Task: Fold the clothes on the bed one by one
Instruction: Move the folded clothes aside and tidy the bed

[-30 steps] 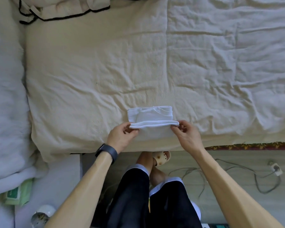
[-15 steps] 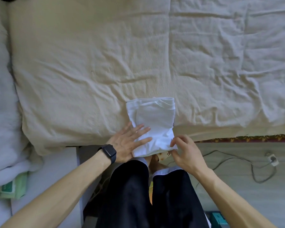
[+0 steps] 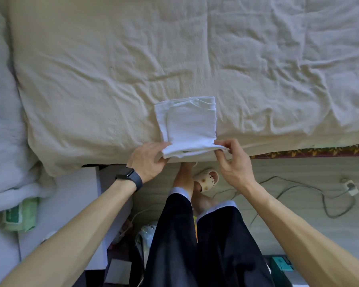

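Observation:
A white garment, folded into a small rectangle, lies at the near edge of the bed, which is covered by a cream blanket. My left hand, with a dark watch on its wrist, grips the garment's near left corner. My right hand pinches the near right corner between thumb and fingers. The near edge of the garment is lifted slightly off the blanket.
A white quilt lies bunched at the left. A white cabinet stands below the bed's left corner with a green packet on it. A cable trails across the floor at right. My legs and a sandal are below.
My left hand was pressing flat on the garment and now grips its near left corner. Both hands hold the near edge, now raised a little.

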`<state>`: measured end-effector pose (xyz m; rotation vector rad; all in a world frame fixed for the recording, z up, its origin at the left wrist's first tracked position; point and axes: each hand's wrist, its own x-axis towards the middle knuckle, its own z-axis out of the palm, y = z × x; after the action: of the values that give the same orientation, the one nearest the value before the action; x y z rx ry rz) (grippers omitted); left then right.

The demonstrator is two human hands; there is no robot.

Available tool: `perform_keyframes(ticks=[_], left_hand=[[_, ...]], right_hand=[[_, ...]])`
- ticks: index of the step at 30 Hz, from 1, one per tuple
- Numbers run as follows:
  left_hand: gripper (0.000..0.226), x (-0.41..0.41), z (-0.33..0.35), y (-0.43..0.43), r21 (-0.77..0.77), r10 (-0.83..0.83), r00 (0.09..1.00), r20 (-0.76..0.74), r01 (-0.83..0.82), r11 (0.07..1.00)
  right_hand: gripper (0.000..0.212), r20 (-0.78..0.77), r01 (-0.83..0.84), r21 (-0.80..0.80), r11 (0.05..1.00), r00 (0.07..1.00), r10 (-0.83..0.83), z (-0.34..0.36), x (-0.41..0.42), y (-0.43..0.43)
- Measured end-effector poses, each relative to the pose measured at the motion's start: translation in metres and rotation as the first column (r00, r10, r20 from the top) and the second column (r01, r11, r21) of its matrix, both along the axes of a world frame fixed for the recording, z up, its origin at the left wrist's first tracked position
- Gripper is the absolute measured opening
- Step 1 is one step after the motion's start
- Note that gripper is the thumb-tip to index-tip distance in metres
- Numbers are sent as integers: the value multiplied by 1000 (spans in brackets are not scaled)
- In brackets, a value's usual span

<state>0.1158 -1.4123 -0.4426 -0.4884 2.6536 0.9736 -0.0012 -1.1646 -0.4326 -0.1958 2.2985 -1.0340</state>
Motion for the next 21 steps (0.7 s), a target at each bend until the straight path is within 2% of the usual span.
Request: perform_keyframes(ticks=[1, 3, 5, 6, 7, 10, 12, 16, 21], left_hand=[[33, -4, 3, 2, 115, 118, 992, 39, -121, 986], [41, -17, 7, -1, 350, 326, 920, 215, -385, 854], [46, -27, 4, -6, 454, 461, 825, 328, -565, 689], [38, -32, 1, -7, 449, 508, 783, 360, -622, 641], [32, -36, -4, -9, 412, 537, 763, 360, -646, 642], [37, -50, -12, -10, 239, 564, 777, 280, -625, 743], [38, -60, -16, -11, 178, 599, 767, 231, -639, 748], [39, -76, -24, -14, 149, 653, 732, 197, -680, 718], [34, -91, -28, -17, 129, 656, 722, 220, -688, 714]], right_hand=[[8, 17, 62, -27, 998, 998, -61, 3, -7, -6], [7, 40, 147, -72, 987, 989, -144, 6, -22, -20], [11, 35, 182, -99, 978, 983, -180, 4, -36, -36], [11, 29, 195, -102, 976, 981, -193, 1, -42, -45], [11, 20, 207, -99, 973, 978, -206, -4, -47, -54], [11, -26, 232, -54, 971, 972, -234, -18, -60, -78], [18, -53, 246, -3, 969, 968, -246, -25, -68, -90], [29, -72, 206, 89, 975, 977, -200, -34, -81, -105], [31, -14, 244, 203, 948, 969, -247, -40, -90, -115]])
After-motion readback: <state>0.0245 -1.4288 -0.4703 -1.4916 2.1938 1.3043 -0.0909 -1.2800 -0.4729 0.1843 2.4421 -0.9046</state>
